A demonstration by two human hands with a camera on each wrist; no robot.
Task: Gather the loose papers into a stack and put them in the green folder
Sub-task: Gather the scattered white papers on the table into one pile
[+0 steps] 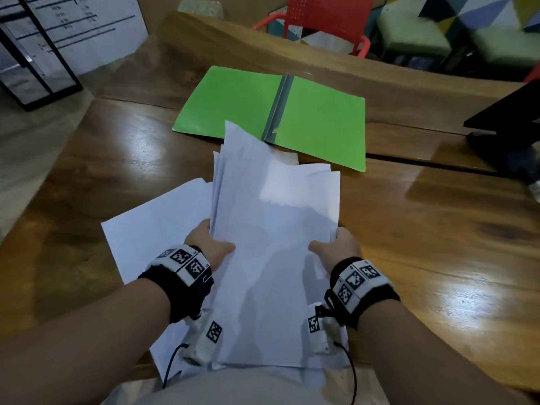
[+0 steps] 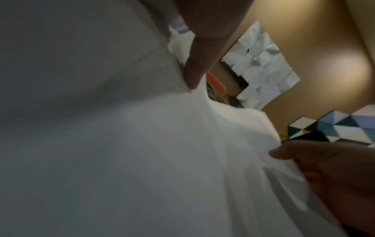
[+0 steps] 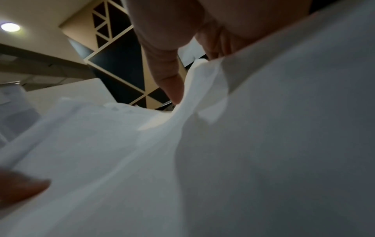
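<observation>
Papers (image 1: pixel 274 229) half-gathered, uneven, pinched at both sides by left hand (image 1: pixel 209 244) and right hand (image 1: pixel 340 244), each grip closed; one sheet (image 1: pixel 155 229) still on table (image 1: pixel 438 258); green folder (image 1: pixel 321 124) open beyond; next, likely squaring edges.

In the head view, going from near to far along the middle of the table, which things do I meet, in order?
Hands, left and right, gripping the paper stack → green folder, lying open → far table edge → red chair.
</observation>
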